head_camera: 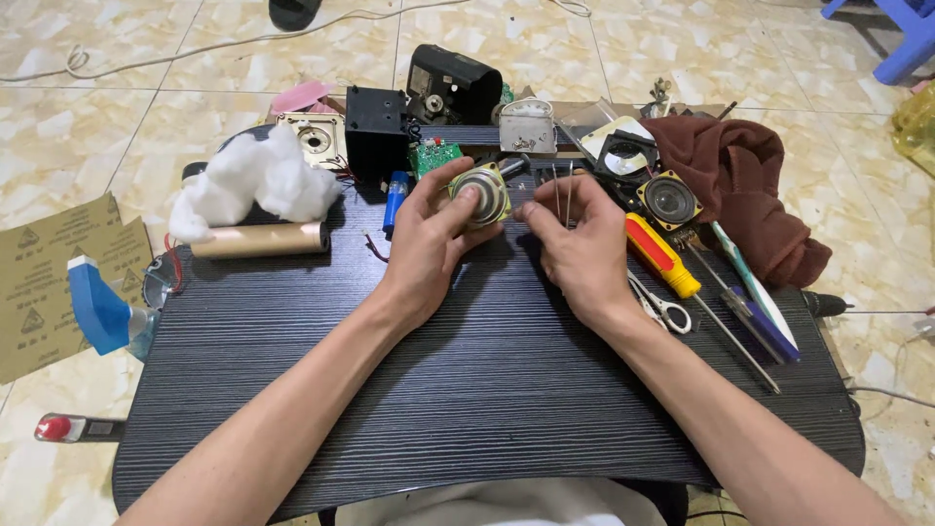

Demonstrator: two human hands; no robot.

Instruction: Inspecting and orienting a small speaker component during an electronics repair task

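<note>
Hands met over the far middle of a dark, wood-grained worktop point(487, 390), seen from above. The left hand point(429, 248) curled around a small round speaker driver point(480, 194) with a metal back, thumb and fingers pinching its rim and lifting it just off the surface. The right hand point(582, 248) sat just beside it, fingertips pressed together near the driver's right edge; thin metal tweezers point(562, 190) stood up behind its fingers, though whether they were gripped could not be told. A red and yellow screwdriver point(664, 258) and small scissors point(662, 307) lay just right of the right hand. A second speaker point(669, 201) rested beyond them, near a brown cloth point(750, 185). At the left lay white cotton wadding point(255, 180), a tan tube point(261, 240) and a blue battery cell point(395, 198).
</note>
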